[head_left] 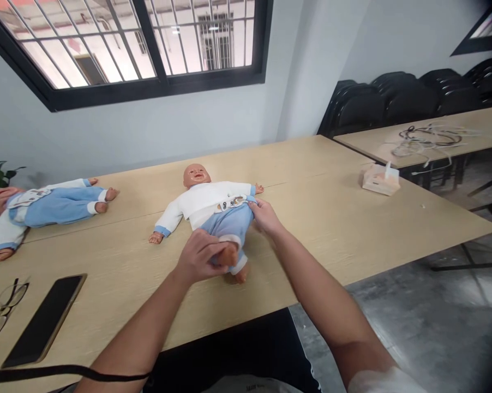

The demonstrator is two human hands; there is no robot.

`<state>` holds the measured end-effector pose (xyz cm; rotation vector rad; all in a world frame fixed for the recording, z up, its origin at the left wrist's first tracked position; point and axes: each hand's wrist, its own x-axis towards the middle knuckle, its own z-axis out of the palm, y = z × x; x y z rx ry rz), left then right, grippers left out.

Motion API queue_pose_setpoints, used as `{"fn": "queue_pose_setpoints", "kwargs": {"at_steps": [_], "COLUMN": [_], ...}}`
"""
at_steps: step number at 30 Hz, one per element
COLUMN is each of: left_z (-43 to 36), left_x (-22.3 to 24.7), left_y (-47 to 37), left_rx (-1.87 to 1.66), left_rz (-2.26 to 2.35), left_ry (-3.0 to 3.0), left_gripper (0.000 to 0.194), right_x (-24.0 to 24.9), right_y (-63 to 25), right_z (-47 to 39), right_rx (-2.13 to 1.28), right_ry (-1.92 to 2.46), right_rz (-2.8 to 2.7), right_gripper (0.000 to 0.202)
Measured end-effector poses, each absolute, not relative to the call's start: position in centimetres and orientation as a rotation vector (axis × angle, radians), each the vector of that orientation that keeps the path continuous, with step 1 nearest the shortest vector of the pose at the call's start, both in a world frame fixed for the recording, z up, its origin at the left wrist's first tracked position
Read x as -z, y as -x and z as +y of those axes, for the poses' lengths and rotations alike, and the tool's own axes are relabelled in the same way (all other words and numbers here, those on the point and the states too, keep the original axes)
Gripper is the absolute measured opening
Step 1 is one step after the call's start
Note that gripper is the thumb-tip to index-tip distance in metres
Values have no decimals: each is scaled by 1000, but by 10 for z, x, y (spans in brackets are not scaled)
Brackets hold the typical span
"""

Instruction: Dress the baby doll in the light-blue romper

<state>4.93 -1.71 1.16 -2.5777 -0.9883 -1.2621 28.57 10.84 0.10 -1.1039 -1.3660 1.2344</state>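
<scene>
A baby doll (197,174) lies on its back on the table, dressed in a white top (203,197) with blue cuffs and light blue trousers (233,222). My left hand (200,255) is closed around the doll's lower leg near the white trouser cuff, and one bare foot (228,254) shows beside my fingers. The other foot (241,274) rests lower down, close to the table. My right hand (265,216) pinches the blue trousers at the waist, on the doll's right-hand side in view. A printed patch (229,204) shows at the waistband.
Another doll (66,204) in similar clothes lies on the left of the table (311,218). Glasses (4,311) and a phone (45,319) lie at the near left. A tissue box (380,179) stands at the right. Cables (430,136) cover part of a second table; black chairs (360,106) stand behind.
</scene>
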Motion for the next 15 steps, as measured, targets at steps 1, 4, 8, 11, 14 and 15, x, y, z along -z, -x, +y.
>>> {"fn": "queue_pose_setpoints", "kwargs": {"at_steps": [1,4,8,11,14,15], "left_z": [-18,-21,-25,-27,-27,-26], "left_x": [-13,-14,-7,2,4,3], "left_y": [-52,-63,-83,-99,-105,-103], "left_rx": [1210,1116,1166,1162,1102,1114], "left_rz": [-947,-887,-1060,-1233,-1123,-1067], "left_ry": [2646,2781,2650,2672,2912,2980], "left_gripper": [32,28,24,33,49,50], "right_x": [5,9,-12,-30,-45,-49], "right_y": [-284,-285,-304,-324,-335,-337], "right_z": [113,117,86,50,26,23], "right_rx": [-1170,-1096,-1280,-1584,-1410,-1339], "right_ry": [1188,1295,1262,1147,1147,1138], "right_rz": [-1345,-1346,-1463,-1737,-1911,-1936], "right_gripper": [30,24,37,61,80,82]}}
